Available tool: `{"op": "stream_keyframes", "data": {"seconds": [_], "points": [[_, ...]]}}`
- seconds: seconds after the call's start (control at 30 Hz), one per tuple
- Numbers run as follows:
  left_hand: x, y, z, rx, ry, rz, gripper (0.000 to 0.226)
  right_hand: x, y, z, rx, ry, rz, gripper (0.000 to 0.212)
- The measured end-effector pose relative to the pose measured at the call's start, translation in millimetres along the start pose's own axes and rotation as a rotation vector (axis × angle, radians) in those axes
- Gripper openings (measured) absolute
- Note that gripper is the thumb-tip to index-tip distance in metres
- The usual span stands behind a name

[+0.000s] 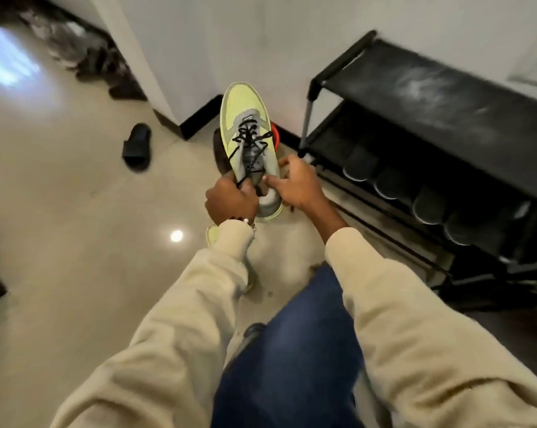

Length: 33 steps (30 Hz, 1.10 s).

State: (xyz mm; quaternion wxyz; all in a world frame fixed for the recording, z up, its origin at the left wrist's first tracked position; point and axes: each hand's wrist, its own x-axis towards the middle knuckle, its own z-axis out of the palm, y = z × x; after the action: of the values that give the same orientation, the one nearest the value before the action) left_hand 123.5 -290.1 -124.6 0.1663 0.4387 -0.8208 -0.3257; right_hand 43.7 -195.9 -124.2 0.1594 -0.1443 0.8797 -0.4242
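Observation:
A lime-yellow sneaker with a grey tongue and black laces is held up above the floor, toe pointing away from me. My left hand grips the end of a black lace near the shoe's opening. My right hand holds the right side of the collar, thumb and fingers curled round its edge. Part of a second lime shoe shows on the floor under my left wrist.
A black shoe rack with dark shoes on its lower shelf stands at the right against the white wall. A black slide sandal lies on the glossy beige tile floor at the left. A brown shoe and something red sit behind the sneaker.

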Motion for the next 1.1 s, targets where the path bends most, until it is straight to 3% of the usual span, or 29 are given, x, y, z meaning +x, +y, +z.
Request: {"op": "stream_keyframes", "data": {"seconds": [0.13, 0.4, 0.73, 0.9, 1.1], "points": [[-49.0, 67.0, -4.8, -0.099, -0.030, 0.217, 0.027, -47.2, 9.1, -84.1, 0.057, 0.233, 0.013, 0.046], [-185.4, 182.8, 25.8, -0.137, -0.353, 0.578, 0.029, -162.4, 82.3, -226.2, 0.061, 0.692, 0.185, 0.040], [-332.8, 258.2, 97.4, -0.183, -0.708, 0.902, 0.029, -285.8, 175.6, -324.5, 0.037, 1.089, 0.430, 0.038], [-375.0, 263.8, 153.6, -0.073, -0.832, 0.985, 0.028, -309.9, 228.4, -335.0, 0.063, 1.116, 0.565, 0.033], [-391.1, 246.0, 220.0, 0.014, -0.943, 0.999, 0.028, -301.3, 290.4, -331.4, 0.038, 1.000, 0.723, 0.028]]}}
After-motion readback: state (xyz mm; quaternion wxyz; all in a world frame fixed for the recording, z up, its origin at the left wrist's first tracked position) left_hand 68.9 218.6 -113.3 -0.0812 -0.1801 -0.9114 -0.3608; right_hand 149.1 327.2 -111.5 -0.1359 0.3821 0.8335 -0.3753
